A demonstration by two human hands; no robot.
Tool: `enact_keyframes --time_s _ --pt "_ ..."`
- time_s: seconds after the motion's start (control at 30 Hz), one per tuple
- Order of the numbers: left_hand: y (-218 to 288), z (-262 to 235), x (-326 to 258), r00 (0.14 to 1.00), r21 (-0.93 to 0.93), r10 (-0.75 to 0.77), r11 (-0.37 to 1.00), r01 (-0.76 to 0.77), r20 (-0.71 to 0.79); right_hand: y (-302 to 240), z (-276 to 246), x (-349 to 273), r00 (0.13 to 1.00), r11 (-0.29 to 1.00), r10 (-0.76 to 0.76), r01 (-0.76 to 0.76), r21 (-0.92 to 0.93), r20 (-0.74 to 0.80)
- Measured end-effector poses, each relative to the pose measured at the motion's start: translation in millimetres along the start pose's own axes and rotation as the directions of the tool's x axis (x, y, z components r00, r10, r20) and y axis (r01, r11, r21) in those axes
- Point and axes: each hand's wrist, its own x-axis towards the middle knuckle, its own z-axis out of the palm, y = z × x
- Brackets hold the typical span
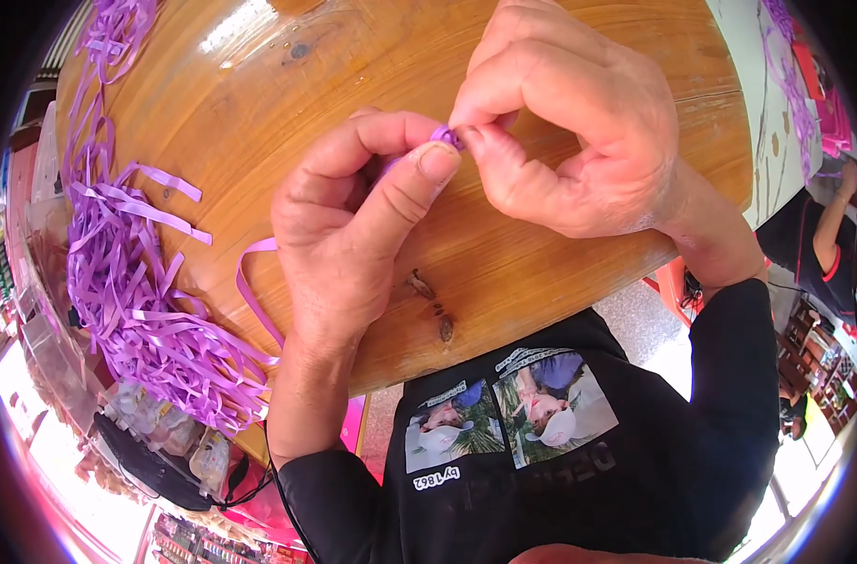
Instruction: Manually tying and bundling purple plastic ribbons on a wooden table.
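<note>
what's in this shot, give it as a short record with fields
left hand: left hand pinches a small purple folded ribbon piece between thumb and forefinger
right hand: right hand grips the same piece from the other side with its fingertips
trailing strip: a purple ribbon strip runs from under the left hand toward the table's edge
surface: round wooden table, glossy
left of hands: heap of purple ribbon strips on the table
clothing: black long sleeves, black shirt with photo prints
</note>
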Motion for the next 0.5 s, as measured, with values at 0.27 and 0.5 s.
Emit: enact_keyframes --time_s 0.27,0.5 --pt "1 5 -6 0.992 0.201 0.111 0.975 -0.098 -0.055 5 2 0 0.999 0.997 0.017 -0.014 0.076 -0.044" --pt "6 9 -9 0.984 0.178 0.062 0.984 -0.033 -0.164 7 2 -1 0.999 0.998 0.012 -0.010 0.058 -0.034"
